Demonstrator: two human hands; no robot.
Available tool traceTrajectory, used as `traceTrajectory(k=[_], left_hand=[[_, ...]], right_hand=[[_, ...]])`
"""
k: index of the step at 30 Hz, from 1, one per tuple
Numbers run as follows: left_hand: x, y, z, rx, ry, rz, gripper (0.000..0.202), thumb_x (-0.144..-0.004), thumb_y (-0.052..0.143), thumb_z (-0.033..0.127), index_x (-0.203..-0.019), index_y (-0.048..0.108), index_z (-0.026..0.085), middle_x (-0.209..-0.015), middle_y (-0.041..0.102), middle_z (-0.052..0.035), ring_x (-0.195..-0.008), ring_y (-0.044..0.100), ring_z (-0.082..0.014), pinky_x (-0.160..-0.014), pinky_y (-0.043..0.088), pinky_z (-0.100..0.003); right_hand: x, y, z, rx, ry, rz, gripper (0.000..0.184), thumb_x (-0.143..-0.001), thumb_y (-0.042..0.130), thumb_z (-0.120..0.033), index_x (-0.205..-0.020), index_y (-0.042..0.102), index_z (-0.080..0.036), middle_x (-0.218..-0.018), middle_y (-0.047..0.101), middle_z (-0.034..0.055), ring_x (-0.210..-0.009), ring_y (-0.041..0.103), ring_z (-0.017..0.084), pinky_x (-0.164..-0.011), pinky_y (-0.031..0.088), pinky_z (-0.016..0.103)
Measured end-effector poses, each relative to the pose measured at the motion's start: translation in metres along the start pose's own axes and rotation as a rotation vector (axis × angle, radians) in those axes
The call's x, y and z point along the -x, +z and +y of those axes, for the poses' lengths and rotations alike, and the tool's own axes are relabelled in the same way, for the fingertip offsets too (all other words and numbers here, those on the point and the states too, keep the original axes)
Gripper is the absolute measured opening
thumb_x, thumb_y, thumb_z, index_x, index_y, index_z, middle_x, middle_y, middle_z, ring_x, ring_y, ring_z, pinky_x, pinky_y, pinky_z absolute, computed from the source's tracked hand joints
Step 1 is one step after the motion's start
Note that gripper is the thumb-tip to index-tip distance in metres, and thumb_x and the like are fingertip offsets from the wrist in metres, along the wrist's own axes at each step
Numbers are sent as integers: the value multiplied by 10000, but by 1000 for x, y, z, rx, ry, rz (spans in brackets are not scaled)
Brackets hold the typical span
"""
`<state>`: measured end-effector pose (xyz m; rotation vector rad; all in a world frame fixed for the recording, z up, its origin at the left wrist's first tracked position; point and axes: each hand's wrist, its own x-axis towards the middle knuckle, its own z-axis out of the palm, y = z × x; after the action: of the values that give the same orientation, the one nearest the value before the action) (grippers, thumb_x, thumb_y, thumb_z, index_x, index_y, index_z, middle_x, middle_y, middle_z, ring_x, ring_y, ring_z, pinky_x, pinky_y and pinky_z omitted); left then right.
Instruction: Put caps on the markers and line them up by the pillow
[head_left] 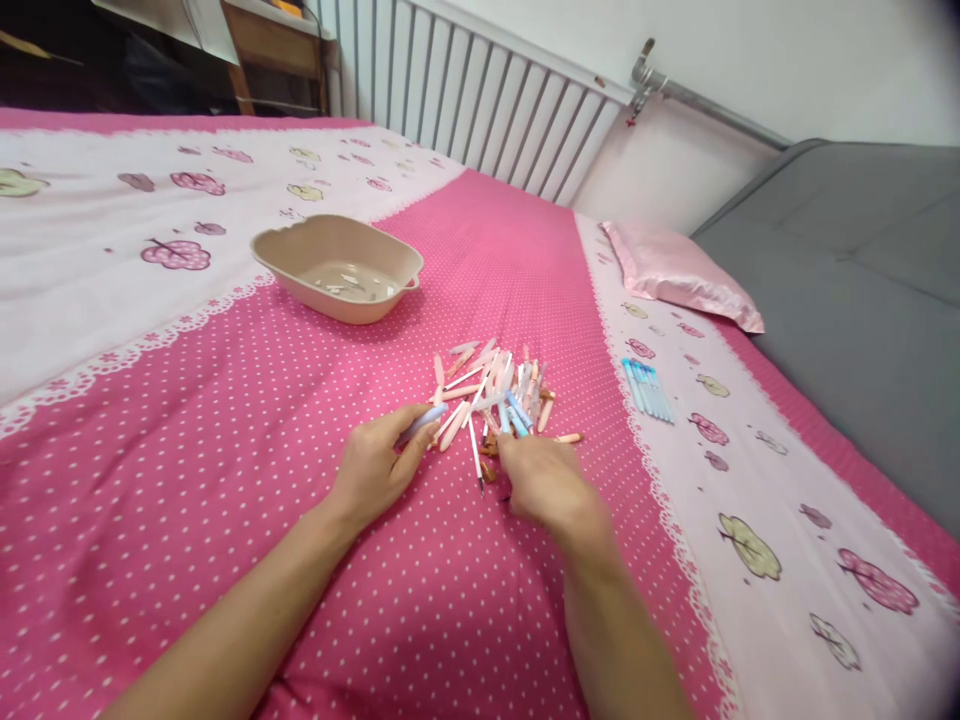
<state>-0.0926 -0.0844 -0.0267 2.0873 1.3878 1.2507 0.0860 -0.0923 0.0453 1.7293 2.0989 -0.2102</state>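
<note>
My left hand (382, 462) pinches a short lavender-blue pen barrel (427, 420) between thumb and fingers, at the left edge of a loose pile of pen parts (491, 385). Pink barrels, white refills and several small brown pieces make up this pile on the bed. My right hand (547, 482) reaches over its near right side with the fingers curled down and mostly hidden. Light-blue pen pieces (517, 412) lie right at those fingertips; what they grip cannot be made out. One white refill (475, 455) with a dark tip points toward me between the hands.
A beige plastic basin (337, 300) with small pieces inside stands on the bed at the back left. Several light-blue pens (646, 390) lie in a row to the right. Farther back are a pink pillow (682, 270), a grey headboard (840, 290) and a white radiator (480, 100).
</note>
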Motion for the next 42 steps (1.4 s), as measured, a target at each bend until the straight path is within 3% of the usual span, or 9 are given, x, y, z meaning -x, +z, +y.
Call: traceTrajectory(k=[4,10,15,19,24,29,37,39,42], left_hand=[[0,0,0,-7,-15,20,280,-881,473,334,-1000,637,141,-751,685,-15,-565,549,-100,-574,426,-203],[1,1,-1,4,-50,18,301,-876,467,354,-1030,615,142,-734,679,-14,-549,551,-105,-556,415,-209],[2,1,-1,27,-71,0,298,-878,464,368,-1025,604,150,-723,659,-9,-549,540,-111,-559,398,-223],[2,-1,2,69,-121,-27,270,-887,430,382,-920,581,160,-719,625,-10,-578,533,-124,-577,388,-245],[1,-4,5,96,-158,-75,266,-913,351,385,-880,508,172,-678,528,12,-598,488,-131,-585,367,-261],[1,-3,4,83,-122,-118,240,-890,421,377,-974,504,168,-680,515,25,-572,461,-118,-560,346,-246],[2,-4,5,94,-38,-104,212,-886,445,355,-815,519,170,-637,479,41,-543,397,-88,-541,323,-217],[2,-6,7,98,-47,-111,221,-889,436,350,-791,519,170,-633,473,40,-552,401,-90,-547,322,-219],[2,-6,8,99,-57,-102,228,-889,435,345,-761,510,172,-619,456,42,-555,397,-92,-547,316,-223]], right_hand=[[-5,5,-6,27,-25,34,284,-762,459,-24,-947,620,-167,-878,699,122,-828,661,251,-544,318,280],[9,-1,23,-147,-113,249,165,-770,471,-52,-806,532,-201,-696,632,25,-661,597,190,-524,280,267],[10,-10,34,-774,-336,457,154,-793,572,-148,-903,491,-219,-801,612,-11,-712,609,142,-623,441,260],[-5,-6,22,-1294,-363,654,200,-784,628,-239,-945,510,-227,-867,589,-13,-677,630,118,-616,504,255],[-20,0,5,-1576,-352,700,138,-737,679,-222,-785,553,-194,-753,606,-34,-648,636,97,-636,525,228],[-24,2,2,-1645,-361,694,156,-708,710,-239,-762,572,-191,-731,614,-39,-605,627,88,-606,524,216],[-25,3,10,-1544,-299,659,222,-685,712,-319,-775,554,-192,-751,611,-12,-666,634,137,-641,539,287],[-23,1,12,-1398,-305,691,185,-713,687,-290,-831,581,-195,-833,629,15,-779,639,162,-711,531,319],[-18,-2,11,-961,-330,856,222,-755,648,-214,-976,633,-221,-1086,595,61,-1060,550,202,-908,450,386]])
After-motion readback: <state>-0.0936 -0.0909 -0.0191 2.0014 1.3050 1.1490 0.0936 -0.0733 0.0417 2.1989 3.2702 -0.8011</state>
